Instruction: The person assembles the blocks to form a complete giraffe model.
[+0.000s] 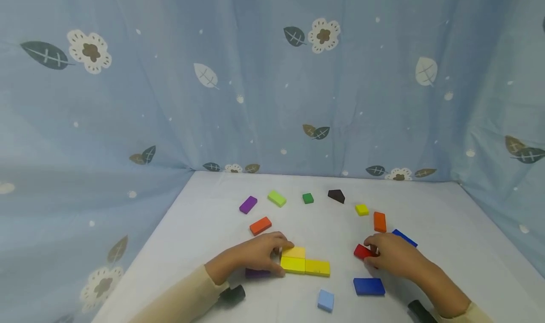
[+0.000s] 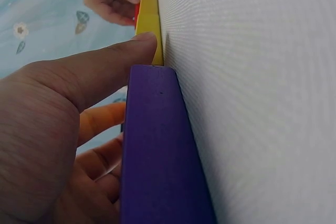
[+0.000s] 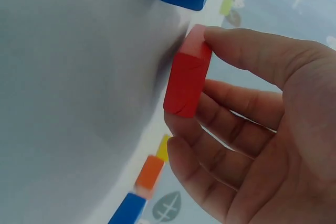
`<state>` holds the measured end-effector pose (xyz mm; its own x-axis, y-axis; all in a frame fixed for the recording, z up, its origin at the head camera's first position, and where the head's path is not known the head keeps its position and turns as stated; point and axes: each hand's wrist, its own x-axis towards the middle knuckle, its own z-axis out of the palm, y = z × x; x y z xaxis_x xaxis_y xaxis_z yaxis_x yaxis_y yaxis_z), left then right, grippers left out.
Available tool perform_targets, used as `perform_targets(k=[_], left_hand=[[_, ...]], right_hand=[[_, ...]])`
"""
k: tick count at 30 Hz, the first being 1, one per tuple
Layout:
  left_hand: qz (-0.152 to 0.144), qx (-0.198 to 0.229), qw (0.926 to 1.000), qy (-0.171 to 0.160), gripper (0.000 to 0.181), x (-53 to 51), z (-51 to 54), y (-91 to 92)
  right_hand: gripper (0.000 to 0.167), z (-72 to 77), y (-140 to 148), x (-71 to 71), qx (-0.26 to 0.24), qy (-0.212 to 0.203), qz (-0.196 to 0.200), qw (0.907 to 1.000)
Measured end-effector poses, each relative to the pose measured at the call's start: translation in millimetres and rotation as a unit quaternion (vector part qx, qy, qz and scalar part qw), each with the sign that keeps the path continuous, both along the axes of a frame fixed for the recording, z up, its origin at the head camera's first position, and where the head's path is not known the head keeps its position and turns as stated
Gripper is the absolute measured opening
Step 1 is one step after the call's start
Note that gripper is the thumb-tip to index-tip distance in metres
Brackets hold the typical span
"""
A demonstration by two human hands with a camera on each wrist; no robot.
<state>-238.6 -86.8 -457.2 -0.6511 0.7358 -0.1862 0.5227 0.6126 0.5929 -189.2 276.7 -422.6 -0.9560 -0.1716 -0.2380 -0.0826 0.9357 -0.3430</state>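
On the white tabletop, my left hand [image 1: 259,253] has its thumb at the near left corner of a yellow block [image 1: 293,265] and its fingers at the far side of a paler yellow block [image 1: 294,252] against it. Another yellow block [image 1: 317,267] adjoins on the right. A purple block [image 2: 155,145] lies just below the left palm, partly hidden in the head view. Farther right, my right hand [image 1: 393,254] pinches a red block [image 3: 186,82] between thumb and fingers. In the right wrist view the block is tilted; whether it touches the table is unclear.
A dark blue block [image 1: 369,286] and a light blue block [image 1: 326,301] lie near the front. An orange-red block [image 1: 260,225] sits beyond the left hand. Several more coloured blocks form an arc behind, including a black piece [image 1: 336,196]. A patterned curtain [image 1: 272,77] encloses the table.
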Motion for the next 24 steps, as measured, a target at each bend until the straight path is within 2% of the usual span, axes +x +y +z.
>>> perform_targets(k=[6, 13, 24], left_hand=[[0.006, 0.002, 1.0000, 0.001, 0.064, 1.1, -3.2, -0.3], [0.008, 0.001, 1.0000, 0.000, 0.064, 2.8, -1.6, 0.6], [0.008, -0.002, 0.9999, 0.009, 0.065, 2.5, -0.3, 0.3]], right_hand=[[0.033, -3.8, -13.2, -8.2, -0.011, 0.005, 0.021, 0.9997], [0.031, -7.4, -31.2, -15.4, -0.005, 0.005, 0.049, 0.9988], [0.032, -6.1, -51.3, -19.2, -0.009, 0.010, 0.068, 0.9976]])
